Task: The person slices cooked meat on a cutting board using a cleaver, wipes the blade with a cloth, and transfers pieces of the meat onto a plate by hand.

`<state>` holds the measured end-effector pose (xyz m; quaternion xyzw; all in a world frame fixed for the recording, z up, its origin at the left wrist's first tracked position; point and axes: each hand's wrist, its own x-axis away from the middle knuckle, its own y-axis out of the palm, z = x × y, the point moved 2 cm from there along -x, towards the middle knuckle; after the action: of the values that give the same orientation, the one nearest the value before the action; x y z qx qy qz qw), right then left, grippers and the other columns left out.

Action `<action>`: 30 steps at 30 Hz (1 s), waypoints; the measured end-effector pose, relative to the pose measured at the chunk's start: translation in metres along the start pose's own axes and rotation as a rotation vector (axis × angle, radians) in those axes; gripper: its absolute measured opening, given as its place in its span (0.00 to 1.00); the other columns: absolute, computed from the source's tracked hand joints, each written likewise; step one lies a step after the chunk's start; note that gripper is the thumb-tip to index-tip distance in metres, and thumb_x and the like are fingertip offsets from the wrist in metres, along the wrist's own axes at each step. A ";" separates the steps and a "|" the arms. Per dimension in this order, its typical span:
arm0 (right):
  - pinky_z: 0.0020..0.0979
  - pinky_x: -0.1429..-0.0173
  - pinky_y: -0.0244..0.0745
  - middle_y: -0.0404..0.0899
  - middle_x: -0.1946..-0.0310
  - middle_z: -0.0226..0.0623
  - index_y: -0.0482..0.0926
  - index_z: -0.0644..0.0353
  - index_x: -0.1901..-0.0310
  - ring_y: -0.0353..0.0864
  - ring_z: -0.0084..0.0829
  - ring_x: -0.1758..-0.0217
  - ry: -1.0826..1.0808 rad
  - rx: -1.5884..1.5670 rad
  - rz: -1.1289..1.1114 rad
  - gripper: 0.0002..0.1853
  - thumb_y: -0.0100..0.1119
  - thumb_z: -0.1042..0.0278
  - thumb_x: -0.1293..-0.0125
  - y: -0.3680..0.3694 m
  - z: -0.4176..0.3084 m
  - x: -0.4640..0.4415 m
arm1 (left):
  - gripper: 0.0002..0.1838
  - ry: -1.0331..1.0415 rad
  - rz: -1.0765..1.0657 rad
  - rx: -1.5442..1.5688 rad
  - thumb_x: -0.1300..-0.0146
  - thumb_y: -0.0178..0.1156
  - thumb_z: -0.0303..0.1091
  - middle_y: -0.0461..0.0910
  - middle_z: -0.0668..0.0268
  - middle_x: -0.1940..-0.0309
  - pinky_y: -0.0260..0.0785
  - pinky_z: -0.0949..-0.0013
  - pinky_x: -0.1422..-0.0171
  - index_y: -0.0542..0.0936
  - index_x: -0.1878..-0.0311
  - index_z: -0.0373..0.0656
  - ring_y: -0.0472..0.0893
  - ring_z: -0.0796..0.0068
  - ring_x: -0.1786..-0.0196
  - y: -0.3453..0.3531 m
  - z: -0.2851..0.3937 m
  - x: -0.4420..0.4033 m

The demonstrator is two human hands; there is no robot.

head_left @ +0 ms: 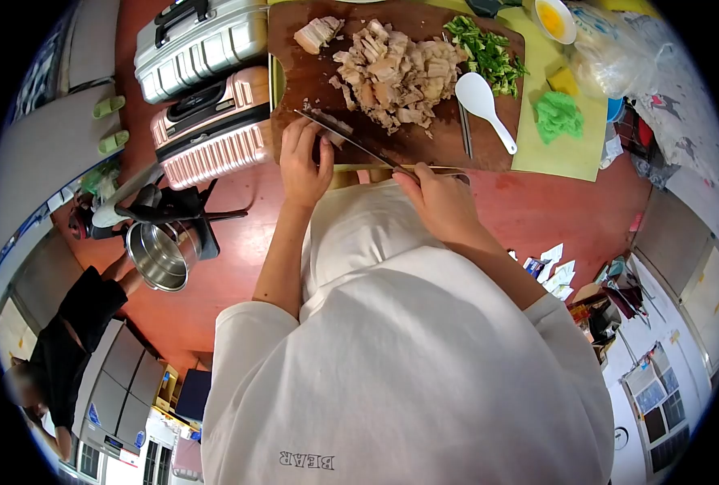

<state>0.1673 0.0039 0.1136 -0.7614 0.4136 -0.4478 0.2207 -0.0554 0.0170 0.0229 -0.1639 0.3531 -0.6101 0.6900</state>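
My right hand is wrapped round the handle of a kitchen knife. Its blade slants up and left across the near edge of a brown cutting board, beside a strip of cooked meat. With curled fingers, my left hand holds that strip down close to the blade. Farther up the board lie a heap of sliced meat and a separate chunk of meat. Chopped green vegetable fills the far right corner, near a white spoon and metal chopsticks.
A green cloth, a plastic bag and a bowl with yellow contents sit to the right. Silver and pink suitcases stand left. A steel pot and another person are at lower left.
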 end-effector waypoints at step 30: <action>0.58 0.62 0.70 0.79 0.76 0.61 0.77 0.66 0.66 0.79 0.66 0.68 0.059 -0.272 0.222 0.28 0.47 0.44 0.22 0.008 0.027 -0.014 | 0.10 -0.211 0.182 0.187 0.40 0.57 0.19 0.80 0.53 0.55 0.71 0.58 0.41 0.80 0.56 0.35 0.79 0.54 0.49 -0.013 -0.012 -0.003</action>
<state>0.1837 0.0098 0.0871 -0.7202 0.5583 -0.3830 0.1516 -0.0737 0.0195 0.0238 -0.1292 0.2337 -0.5549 0.7879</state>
